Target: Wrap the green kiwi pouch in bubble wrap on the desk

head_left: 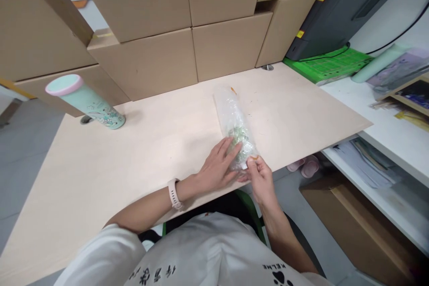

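A clear plastic bag (231, 114) lies on the pale wooden desk (134, 156), with something green bunched inside its near end. My left hand (217, 165), with a pink watch on its wrist, rests flat on the bag's near end, fingers stretched out over the green contents. My right hand (259, 176) is at the desk's front edge and pinches the bag's near corner, where a small orange bit shows between thumb and finger.
A mint tumbler with a pink lid (85, 100) stands at the desk's far left. Stacked cardboard boxes (161, 22) wall the back. A green mat (330, 65) and a dark machine sit far right; white shelves with papers (368, 165) to the right.
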Available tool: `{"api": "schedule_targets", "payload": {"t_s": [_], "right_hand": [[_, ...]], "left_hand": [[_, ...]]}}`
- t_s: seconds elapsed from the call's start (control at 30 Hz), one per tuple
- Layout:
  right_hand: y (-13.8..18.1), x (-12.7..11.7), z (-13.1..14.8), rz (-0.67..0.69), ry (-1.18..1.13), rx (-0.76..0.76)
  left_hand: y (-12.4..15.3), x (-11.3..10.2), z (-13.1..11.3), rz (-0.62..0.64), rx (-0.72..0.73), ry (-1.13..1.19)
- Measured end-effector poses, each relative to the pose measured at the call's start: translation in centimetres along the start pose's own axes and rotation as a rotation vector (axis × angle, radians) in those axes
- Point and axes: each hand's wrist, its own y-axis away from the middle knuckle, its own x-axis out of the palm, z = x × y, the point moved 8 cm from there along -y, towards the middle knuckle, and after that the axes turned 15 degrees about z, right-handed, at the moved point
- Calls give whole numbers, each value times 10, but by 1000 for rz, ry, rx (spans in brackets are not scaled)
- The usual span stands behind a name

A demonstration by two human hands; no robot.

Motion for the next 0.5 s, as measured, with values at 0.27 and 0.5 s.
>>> {"api": "schedule_targets", "payload": {"t_s": [0.27, 0.5], "right_hand": [[5, -54, 26, -203, 811, 57], [-17, -57, 26, -49, 478, -76]], "left_hand": [[-41, 10, 4, 164, -100, -439], [-47, 6, -8, 229, -157, -522]]}}
